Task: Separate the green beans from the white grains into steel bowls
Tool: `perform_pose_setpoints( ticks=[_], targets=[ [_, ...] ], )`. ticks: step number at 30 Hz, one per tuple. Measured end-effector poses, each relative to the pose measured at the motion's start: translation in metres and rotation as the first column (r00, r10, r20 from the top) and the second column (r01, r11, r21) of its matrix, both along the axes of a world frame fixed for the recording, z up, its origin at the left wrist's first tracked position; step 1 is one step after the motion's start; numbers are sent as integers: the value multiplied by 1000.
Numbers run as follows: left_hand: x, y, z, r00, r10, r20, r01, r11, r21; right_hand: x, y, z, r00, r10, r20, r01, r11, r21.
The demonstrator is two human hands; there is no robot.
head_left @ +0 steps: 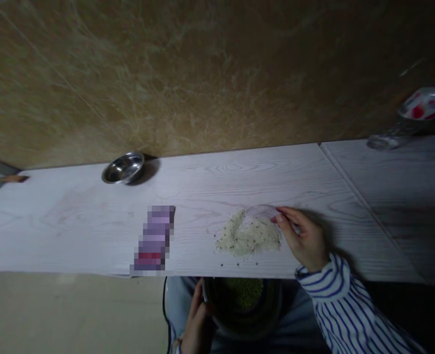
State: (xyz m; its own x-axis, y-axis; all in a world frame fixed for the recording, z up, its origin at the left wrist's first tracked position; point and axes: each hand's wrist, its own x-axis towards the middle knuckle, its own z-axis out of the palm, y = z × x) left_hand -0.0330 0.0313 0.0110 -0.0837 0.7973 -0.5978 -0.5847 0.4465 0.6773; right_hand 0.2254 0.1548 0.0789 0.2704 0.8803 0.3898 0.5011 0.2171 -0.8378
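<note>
My right hand (304, 238) pinches the edge of a clear, thin, rounded plastic piece (261, 211); whether it is a lid or a shallow dish I cannot tell. That piece rests against the far side of a loose pile of white rice grains (250, 238), which is dotted with small dark green beans. A few beans lie apart near the table's front edge. Below that edge, over my lap, my left hand (197, 317) grips the left rim of a deep metal bowl (239, 330). Small green beans (247, 293) lie in its bottom.
On the white wood-grain table (210, 182), a small steel bowl (123, 168) stands near the marbled wall. A blurred-out phone-like object (154, 238) lies left of the rice. At the far right are a clear glass (398, 135) and a red-and-white packet (424, 104).
</note>
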Motion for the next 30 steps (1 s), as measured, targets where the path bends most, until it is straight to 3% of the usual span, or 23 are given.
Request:
perform_pose_setpoints(
  ticks=[3,8,16,22,30],
  targets=[
    [-2,-1,0,1000,24,-19,-23,999,31,-2,0,0,999,9,-41,-7,999,43],
    [-2,-8,9,998,-59,-37,62,994,88,-9,-6,3,992,7,-129,-2,999,43],
    [-8,-18,15,998,-52,-26,55,987,150,-21,-64,1,990,1,-144,1,1000,14],
    [-20,-21,13,994,-106,-11,107,983,149,-16,-101,-1,999,-33,-21,32,998,-60],
    [-25,-31,19,989,-144,-6,144,986,85,-40,-96,13,984,109,144,-95,990,-105]
  ],
)
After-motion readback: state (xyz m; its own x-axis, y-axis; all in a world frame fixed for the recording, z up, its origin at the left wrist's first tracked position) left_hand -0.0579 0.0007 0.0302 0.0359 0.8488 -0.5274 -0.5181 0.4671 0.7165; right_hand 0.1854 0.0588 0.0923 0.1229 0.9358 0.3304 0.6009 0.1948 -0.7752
